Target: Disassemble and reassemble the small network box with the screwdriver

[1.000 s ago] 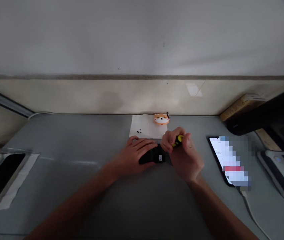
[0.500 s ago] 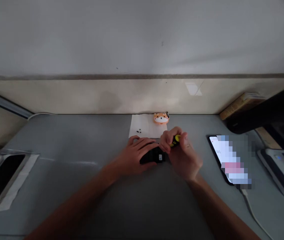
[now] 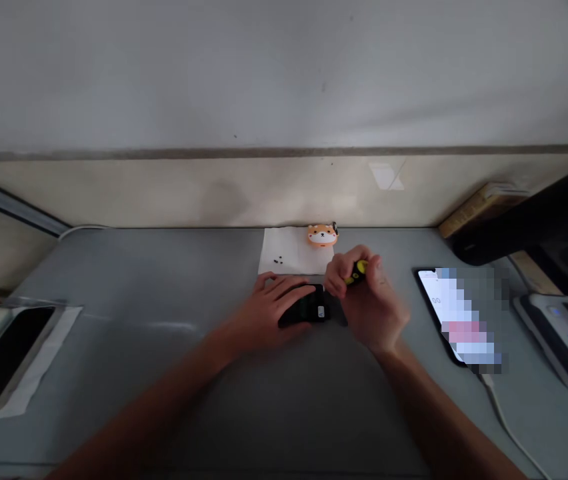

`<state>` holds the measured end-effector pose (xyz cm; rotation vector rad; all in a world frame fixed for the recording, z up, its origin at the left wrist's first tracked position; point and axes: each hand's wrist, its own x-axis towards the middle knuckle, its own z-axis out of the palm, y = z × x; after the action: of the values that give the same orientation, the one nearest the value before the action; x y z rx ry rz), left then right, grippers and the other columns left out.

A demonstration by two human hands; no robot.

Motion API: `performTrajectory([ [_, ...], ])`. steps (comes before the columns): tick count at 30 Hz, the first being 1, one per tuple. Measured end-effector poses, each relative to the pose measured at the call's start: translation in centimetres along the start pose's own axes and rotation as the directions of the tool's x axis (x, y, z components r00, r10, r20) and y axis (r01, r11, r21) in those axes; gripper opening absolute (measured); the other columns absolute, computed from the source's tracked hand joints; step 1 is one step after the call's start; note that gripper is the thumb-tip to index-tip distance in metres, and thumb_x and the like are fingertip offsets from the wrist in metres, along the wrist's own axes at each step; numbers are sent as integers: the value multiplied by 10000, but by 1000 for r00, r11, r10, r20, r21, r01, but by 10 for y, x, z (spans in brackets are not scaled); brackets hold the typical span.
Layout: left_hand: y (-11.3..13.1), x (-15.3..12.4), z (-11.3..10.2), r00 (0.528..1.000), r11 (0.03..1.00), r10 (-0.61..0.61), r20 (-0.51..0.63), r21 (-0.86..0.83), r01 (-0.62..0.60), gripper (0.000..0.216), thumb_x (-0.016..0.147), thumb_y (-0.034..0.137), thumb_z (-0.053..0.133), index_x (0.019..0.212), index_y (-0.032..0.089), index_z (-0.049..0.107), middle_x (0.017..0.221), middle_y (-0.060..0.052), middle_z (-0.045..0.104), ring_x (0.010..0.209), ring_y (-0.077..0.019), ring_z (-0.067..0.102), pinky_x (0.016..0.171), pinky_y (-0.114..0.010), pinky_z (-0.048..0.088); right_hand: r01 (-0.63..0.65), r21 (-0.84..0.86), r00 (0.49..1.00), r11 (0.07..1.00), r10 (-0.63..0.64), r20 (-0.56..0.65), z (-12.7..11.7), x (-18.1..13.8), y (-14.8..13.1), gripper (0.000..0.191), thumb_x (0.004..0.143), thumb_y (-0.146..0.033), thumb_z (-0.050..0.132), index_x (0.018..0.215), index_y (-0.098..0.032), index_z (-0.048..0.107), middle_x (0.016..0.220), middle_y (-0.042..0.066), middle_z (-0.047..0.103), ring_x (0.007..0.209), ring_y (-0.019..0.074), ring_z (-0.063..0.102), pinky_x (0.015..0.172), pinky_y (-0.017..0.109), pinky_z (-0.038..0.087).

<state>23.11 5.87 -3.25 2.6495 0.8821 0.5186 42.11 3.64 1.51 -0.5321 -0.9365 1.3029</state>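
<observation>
A flat black device (image 3: pixel 306 307) with a small white label lies on the grey desk. My left hand (image 3: pixel 269 310) rests over its left side, fingers along the far edge and thumb along the near edge, holding it down. Beside its right end, my right hand (image 3: pixel 367 297) is closed around a screwdriver (image 3: pixel 357 272) with a black and yellow handle. The screwdriver's shaft and tip are hidden by the fingers. Several tiny dark screws (image 3: pixel 278 260) lie on a white sheet of paper (image 3: pixel 284 243) just beyond my left hand.
An orange dog-faced case (image 3: pixel 323 235) sits on the paper by the wall. To the right are a lit phone (image 3: pixel 457 320) with a white cable (image 3: pixel 509 427), a power strip (image 3: pixel 559 343) and a book (image 3: pixel 481 203). A dark phone-like slab (image 3: pixel 7 360) lies at far left.
My right hand has shifted slightly right and up with the screwdriver, a little away from the black device. My left hand stays on the device.
</observation>
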Motion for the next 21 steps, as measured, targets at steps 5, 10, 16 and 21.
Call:
performTrajectory([
  [5,0,-5,-1,1000,1000,-24,6,16,24,444,1024,470,558,1399,232,564,1426,-118,625,1333,-278,569,1168,-475,315,-26,14,1000,1000,26,17,-2,1,1,387,997,-502,522,761,-200,583,638,-19,412,567,110,365,569,305,249],
  [10,1,-3,1,999,1000,-26,-28,6,27,471,1010,477,584,1398,210,566,1403,-132,637,1313,-284,583,1157,-477,320,-22,41,1000,999,22,-1,-4,3,-2,383,1002,-492,513,755,-208,581,619,-19,411,561,114,356,563,298,267],
  [16,6,3,-1,1000,1000,-25,1,-4,25,436,1036,479,547,1396,233,565,1447,-106,617,1347,-273,559,1176,-485,296,-20,12,1000,1000,20,12,-1,0,2,384,1000,-503,517,762,-208,582,639,-14,421,587,123,398,591,308,282],
  [21,8,2,0,999,999,-37,11,-5,37,422,1030,465,562,1381,231,565,1419,-98,637,1329,-273,573,1171,-491,313,-12,-10,1000,1000,12,25,1,-1,1,384,1004,-498,511,760,-208,570,619,-23,414,565,123,360,577,317,242],
])
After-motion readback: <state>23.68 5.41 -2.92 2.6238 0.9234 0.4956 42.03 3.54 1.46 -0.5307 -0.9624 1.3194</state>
